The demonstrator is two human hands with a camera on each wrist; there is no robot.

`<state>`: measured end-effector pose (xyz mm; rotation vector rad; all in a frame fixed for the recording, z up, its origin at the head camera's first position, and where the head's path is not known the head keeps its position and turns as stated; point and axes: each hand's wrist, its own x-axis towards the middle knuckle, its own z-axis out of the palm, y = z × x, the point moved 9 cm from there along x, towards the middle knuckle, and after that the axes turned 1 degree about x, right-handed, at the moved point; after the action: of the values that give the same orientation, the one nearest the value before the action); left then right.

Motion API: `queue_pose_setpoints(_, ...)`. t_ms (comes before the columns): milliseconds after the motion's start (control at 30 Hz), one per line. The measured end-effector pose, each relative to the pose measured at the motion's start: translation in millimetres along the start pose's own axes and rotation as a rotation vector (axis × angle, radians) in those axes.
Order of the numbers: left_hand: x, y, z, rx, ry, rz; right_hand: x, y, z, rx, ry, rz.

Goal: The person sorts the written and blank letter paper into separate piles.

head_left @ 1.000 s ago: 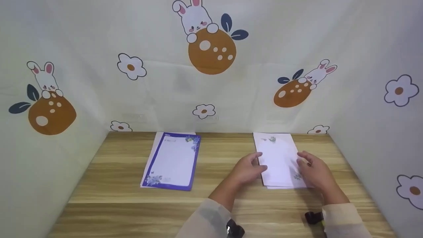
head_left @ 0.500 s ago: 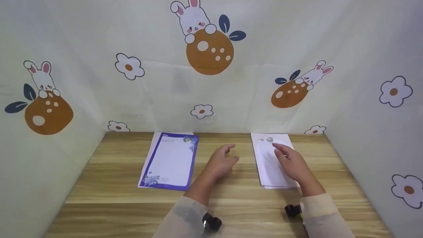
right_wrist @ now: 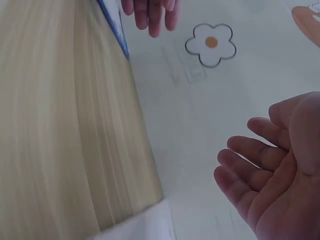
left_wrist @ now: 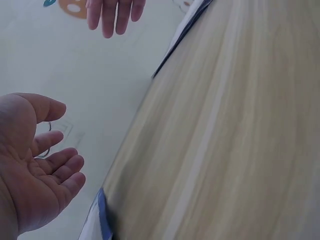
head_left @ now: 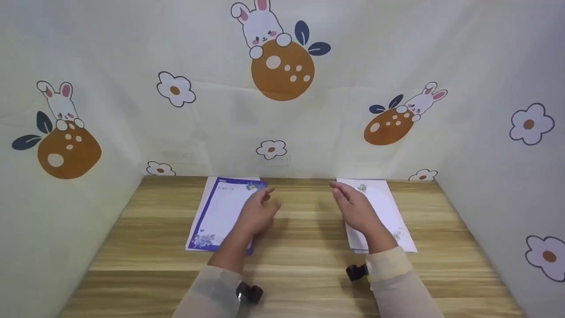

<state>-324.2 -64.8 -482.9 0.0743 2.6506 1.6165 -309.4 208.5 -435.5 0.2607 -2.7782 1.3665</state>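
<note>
My left hand (head_left: pixel 257 214) hovers over the right side of a purple-bordered sheet (head_left: pixel 220 216) printed with blue flowers, which lies on a white sheet at the left. Its fingers are loosely bent around nothing, as the left wrist view also shows. Over the left edge of a stack of white paper (head_left: pixel 388 212) with small green floral prints is my right hand (head_left: pixel 356 212). Nothing is in this hand either; in the right wrist view its palm (right_wrist: pixel 290 185) faces inward with relaxed fingers. The two palms face each other across the gap between the stacks.
Both stacks lie on a wood-grain table (head_left: pixel 304 265), close to its back edge. A pale cloth (head_left: pixel 212 119) printed with rabbits, oranges and flowers encloses the back and sides. Dark wrist cameras (head_left: pixel 250 293) stick out from both sleeves.
Both hands have moved left, away from around the white stack. The left hand has crossed to the purple-bordered sheet, and the right hand has shifted to the white stack's left edge.
</note>
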Motion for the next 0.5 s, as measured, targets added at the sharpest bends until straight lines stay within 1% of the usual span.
queue_pose_setpoints(67, 0.8, -2.7, -7.7, -0.014, 0.015, 0.001, 2.8, -5.8, 6.3, 0.017, -0.004, -0.010)
queue_pose_setpoints(167, 1.4, -4.3, -14.1, -0.014, 0.029, -0.005, 5.3, -10.7, 12.4, 0.031, -0.002, -0.021)
queue_pose_setpoints(233, 0.6, -3.7, -15.9, 0.007, 0.041, -0.009, 5.2, -11.5, 14.8, 0.036, 0.006, -0.022)
queue_pose_setpoints(300, -1.5, 0.0, -16.1, 0.044, 0.056, 0.001, 3.5, -11.4, 16.3, 0.026, 0.014, -0.024)
queue_pose_setpoints(367, -4.7, 9.0, -15.2, 0.093, 0.073, 0.050, 1.1, -11.1, 16.6, 0.005, 0.029, -0.026)
queue_pose_setpoints(500, -14.5, 36.3, -11.7, 0.238, 0.104, 0.192, -3.8, -14.7, 14.4, -0.090, 0.073, -0.054)
